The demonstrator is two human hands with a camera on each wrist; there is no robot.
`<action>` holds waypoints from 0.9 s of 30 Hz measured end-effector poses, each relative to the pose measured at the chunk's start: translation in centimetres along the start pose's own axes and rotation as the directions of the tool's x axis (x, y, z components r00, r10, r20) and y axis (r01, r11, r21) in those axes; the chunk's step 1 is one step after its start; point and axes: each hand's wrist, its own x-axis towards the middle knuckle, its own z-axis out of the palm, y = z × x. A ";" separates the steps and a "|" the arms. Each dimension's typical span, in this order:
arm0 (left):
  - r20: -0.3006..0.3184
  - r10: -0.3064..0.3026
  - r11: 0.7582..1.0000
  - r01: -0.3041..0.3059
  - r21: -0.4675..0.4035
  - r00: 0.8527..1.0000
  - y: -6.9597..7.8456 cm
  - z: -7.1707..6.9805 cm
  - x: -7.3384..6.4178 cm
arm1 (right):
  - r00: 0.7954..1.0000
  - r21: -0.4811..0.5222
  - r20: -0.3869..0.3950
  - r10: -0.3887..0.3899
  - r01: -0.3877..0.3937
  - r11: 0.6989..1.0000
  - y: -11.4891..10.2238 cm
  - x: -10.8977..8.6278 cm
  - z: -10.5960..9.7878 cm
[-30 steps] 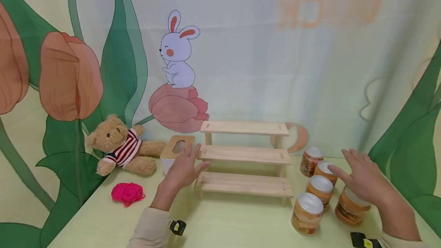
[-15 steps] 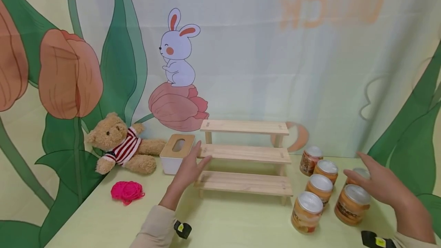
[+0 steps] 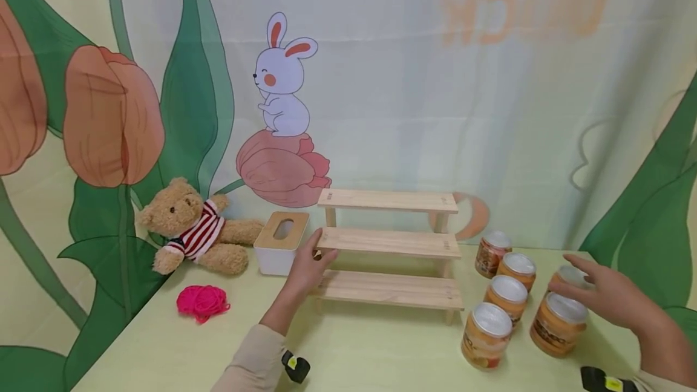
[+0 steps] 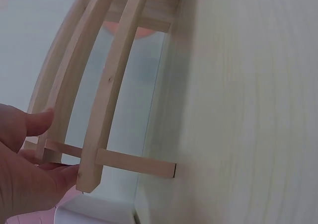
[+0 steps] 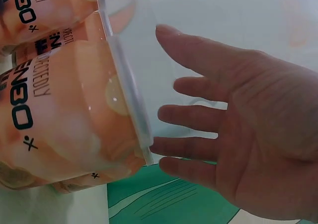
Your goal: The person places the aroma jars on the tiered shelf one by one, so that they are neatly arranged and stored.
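Note:
A three-tier wooden display stand (image 3: 389,242) stands at the middle of the table. My left hand (image 3: 306,270) grips the left end of its middle tier; in the left wrist view the thumb (image 4: 40,120) lies against the plank and the other fingers reach behind it. At the right, several orange cans with silver lids are grouped. My right hand (image 3: 612,295) hovers with spread fingers over the far-right cans, partly hiding the back one (image 3: 569,276). From the right wrist, its fingertips appear close to the lid of a can (image 5: 69,114), with nothing held.
Left of the stand is a white tissue box (image 3: 278,256) with a wooden lid. A teddy bear (image 3: 201,228) in a striped shirt leans farther left, and a pink yarn bundle (image 3: 202,302) lies before it. A printed curtain (image 3: 392,89) hangs behind the table.
My left hand has moved right, from over the tissue box onto the stand's middle tier. The right hand has shifted right and lower over the far-right cans, uncovering the front one's lid.

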 end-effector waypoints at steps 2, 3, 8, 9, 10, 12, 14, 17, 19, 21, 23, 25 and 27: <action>-0.009 -0.001 1.000 0.001 0.005 1.000 0.0 0.1 -0.1 | 1.000 -0.003 -0.001 -0.012 0.012 1.000 0.2 0.0 0.0; -0.014 -0.005 1.000 0.005 0.004 1.000 0.0 0.0 -0.1 | 1.000 -0.004 -0.002 -0.018 0.017 1.000 0.3 -0.1 0.0; -0.038 -0.003 1.000 0.004 0.001 0.999 -0.2 0.2 -0.2 | 0.998 -0.020 -0.059 0.002 -0.003 1.000 1.0 -0.1 0.0; -0.043 -0.002 1.000 0.002 0.002 0.999 -0.2 0.2 -0.2 | 0.997 -0.015 -0.081 0.016 -0.017 1.000 1.3 -0.1 0.1; -0.049 -0.004 1.000 0.004 0.004 0.999 -0.2 0.3 -0.2 | 0.994 -0.010 -0.105 0.028 -0.030 1.000 1.6 0.0 0.2; -0.055 0.000 1.000 0.001 0.013 0.998 -0.2 0.3 -0.2 | 0.988 0.004 -0.145 0.053 -0.053 0.999 2.3 0.1 0.5; -0.057 -0.006 1.000 0.007 0.020 0.998 -0.2 0.3 -0.1 | 0.984 0.023 -0.159 0.077 -0.074 0.997 3.1 0.3 1.0; -0.059 -0.004 0.999 0.006 0.036 0.998 -0.2 0.3 -0.1 | 0.982 0.038 -0.162 0.092 -0.087 0.995 3.9 0.6 1.7; -0.057 -0.008 0.999 0.010 0.036 0.998 -0.2 0.3 0.0 | 0.981 0.048 -0.167 0.095 -0.088 0.995 4.2 0.8 2.0; -0.058 -0.004 0.999 0.007 0.038 0.998 -0.2 0.3 0.0 | 0.979 0.056 -0.181 0.093 -0.084 0.995 4.4 1.0 2.3; -0.061 -0.009 0.999 0.011 0.037 0.998 -0.1 0.2 0.0 | 0.977 0.074 -0.193 0.094 -0.081 0.994 4.5 1.1 2.5; -0.065 -0.011 0.999 0.013 0.036 0.998 -0.2 0.2 0.0 | 0.978 0.108 -0.183 0.102 -0.084 0.991 4.7 1.2 2.7; -0.070 -0.016 0.999 0.018 0.036 0.997 -0.2 0.2 0.0 | 0.980 0.163 -0.160 0.119 -0.092 0.982 4.8 1.2 2.9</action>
